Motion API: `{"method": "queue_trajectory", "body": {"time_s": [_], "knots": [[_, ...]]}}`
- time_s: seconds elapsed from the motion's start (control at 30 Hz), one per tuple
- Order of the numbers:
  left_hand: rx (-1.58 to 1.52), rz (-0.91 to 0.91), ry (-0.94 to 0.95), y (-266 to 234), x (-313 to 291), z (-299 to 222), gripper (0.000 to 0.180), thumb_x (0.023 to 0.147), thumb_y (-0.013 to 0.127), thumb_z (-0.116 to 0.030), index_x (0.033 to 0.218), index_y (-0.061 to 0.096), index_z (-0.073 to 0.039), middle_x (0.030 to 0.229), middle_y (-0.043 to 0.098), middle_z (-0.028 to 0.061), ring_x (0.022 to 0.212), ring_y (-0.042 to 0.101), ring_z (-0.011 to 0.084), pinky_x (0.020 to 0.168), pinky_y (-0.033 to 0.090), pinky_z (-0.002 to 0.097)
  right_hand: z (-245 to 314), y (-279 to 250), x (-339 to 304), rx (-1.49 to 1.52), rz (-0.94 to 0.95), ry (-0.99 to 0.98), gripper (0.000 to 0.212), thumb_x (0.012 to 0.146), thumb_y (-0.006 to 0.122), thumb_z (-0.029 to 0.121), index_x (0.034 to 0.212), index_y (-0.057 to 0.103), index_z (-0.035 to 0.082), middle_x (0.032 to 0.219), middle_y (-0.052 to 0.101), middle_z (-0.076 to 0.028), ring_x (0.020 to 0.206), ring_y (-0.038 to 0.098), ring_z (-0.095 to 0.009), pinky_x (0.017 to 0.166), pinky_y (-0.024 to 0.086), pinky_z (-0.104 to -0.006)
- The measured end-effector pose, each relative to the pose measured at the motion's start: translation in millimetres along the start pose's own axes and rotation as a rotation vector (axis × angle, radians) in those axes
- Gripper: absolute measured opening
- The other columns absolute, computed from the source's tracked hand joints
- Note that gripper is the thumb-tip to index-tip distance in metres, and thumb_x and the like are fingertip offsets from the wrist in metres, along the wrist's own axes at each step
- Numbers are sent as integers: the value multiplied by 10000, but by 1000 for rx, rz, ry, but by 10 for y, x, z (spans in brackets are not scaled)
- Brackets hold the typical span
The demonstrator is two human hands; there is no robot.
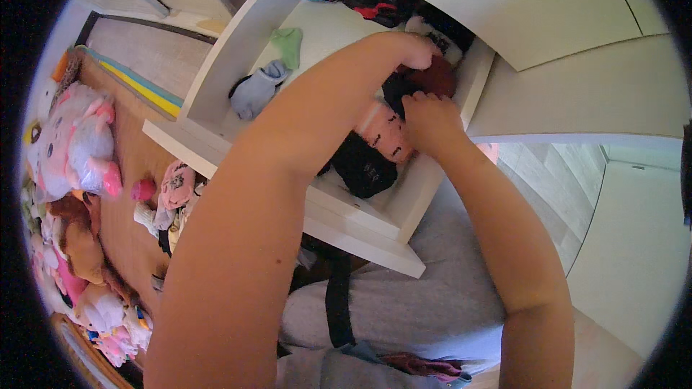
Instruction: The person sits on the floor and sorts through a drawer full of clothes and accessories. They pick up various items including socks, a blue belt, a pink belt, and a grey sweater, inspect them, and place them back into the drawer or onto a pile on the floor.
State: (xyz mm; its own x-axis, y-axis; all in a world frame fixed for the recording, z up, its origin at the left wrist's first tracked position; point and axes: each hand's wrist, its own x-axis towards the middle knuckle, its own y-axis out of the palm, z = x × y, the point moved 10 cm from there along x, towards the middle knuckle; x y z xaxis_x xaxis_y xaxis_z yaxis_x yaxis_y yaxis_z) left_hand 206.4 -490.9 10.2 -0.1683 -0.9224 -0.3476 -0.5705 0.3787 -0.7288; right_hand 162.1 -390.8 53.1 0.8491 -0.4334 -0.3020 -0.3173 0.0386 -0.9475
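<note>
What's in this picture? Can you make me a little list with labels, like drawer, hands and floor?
Drawer: white, pulled open
Left hand: at the maroon cloth, grip unclear
Right hand: at that cloth's near edge, grip unclear
Near the hands, in the drawer: pink cloth, black cloth
Drawer's left side: green sock, blue-grey sock
Floor, left: plush toys

Brown floor (133,148) stretches left; at right, pale grey flooring (551,184) (plank-patterned) adjoins a white panel (631,230).
</note>
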Motion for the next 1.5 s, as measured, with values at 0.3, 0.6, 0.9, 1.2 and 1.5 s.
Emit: {"method": "queue_trajectory", "body": {"time_s": [0.3,0.6,0.9,1.2,1.5], "knots": [[167,-393,-88,180,-319,-149,377,760,405,-283,1135,449,-293,1314,204,104,1205,165,304,899,116,573,250,-2,-95,-93,15,-61,402,651,550,233,1023,487,94,995,508,-138,905,493,-280,744,374,-441],[300,-22,-138,259,-185,850,284,725,486,-243,920,553,-47,849,558,162,700,560,270,528,455,388,243,-28,-225,-152,-213,-84,525,554,641,222,1048,470,179,978,478,-126,880,489,-298,697,394,-420],[-21,326,-173,897,-1118,232,198,659,582,-233,797,582,-91,709,553,106,567,508,190,463,413,341,175,78,-204,-99,-134,-112,422,606,575,153,1018,487,139,815,507,-74,657,547,-241,559,432,-337],[310,-74,-252,-135,-1469,62,427,685,563,-339,1008,495,-67,857,565,153,824,537,315,684,436,404,658,-379,-410,-85,-274,-326,336,753,450,221,1087,492,235,1071,469,-110,1042,404,-268,861,296,-464],[-660,-202,-594,-179,-4736,337,300,761,523,-210,940,525,30,820,572,38,708,509,99,666,426,229,950,-338,-598,89,-118,-433,336,676,541,67,1010,506,76,1149,404,-117,1096,355,-278,907,273,-423]]}}
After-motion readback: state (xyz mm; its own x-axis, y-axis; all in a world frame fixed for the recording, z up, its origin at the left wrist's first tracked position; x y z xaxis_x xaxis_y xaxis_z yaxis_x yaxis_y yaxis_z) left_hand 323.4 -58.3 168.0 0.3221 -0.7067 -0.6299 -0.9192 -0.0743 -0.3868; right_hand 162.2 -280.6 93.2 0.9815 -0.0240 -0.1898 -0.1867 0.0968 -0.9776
